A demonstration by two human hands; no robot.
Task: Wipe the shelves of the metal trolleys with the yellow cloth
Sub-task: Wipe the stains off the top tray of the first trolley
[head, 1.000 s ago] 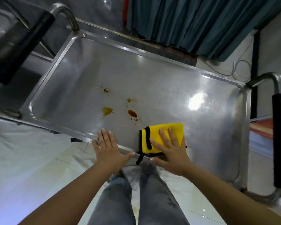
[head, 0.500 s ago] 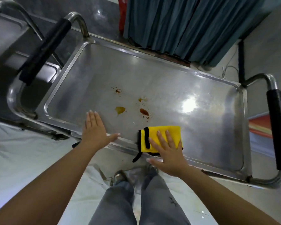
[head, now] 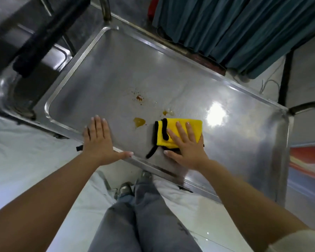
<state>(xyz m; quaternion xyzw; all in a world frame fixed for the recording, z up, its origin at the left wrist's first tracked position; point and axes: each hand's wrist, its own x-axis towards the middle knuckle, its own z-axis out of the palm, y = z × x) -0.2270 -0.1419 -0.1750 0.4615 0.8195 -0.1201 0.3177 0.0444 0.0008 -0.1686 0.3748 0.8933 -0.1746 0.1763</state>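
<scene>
- The right hand [head: 186,146] lies flat on the folded yellow cloth [head: 178,130], fingers straight and pressing it onto the top shelf [head: 235,135] of the trolley; it grips nothing.
- The cloth sits near the shelf's front rim, about midway along it, its long side running roughly 3 to 9 o'clock, with a black trim strip trailing off toward 7 o'clock.
- The relation that counts: the nearest spill [head: 139,122], an amber puddle, lies just beside the cloth's left edge at 9 o'clock from the right hand. A smaller spot [head: 166,112] touches or nearly touches the cloth's far left corner at 11 o'clock; a reddish speckled stain [head: 139,98] lies further out, at 10 to 11 o'clock.
- The right hand is the nearer one and already has the cloth, so a sweep leftward and away looks like the move called for.
- The left hand [head: 98,140] rests open and flat on the front rim at 9 o'clock, beyond the puddle, steadying the trolley; a long leftward stroke would run toward it.
- A black handle [head: 49,33] of another trolley lies at 10 o'clock, a curtain [head: 235,28] at 1 o'clock; neither blocks the shelf.
</scene>
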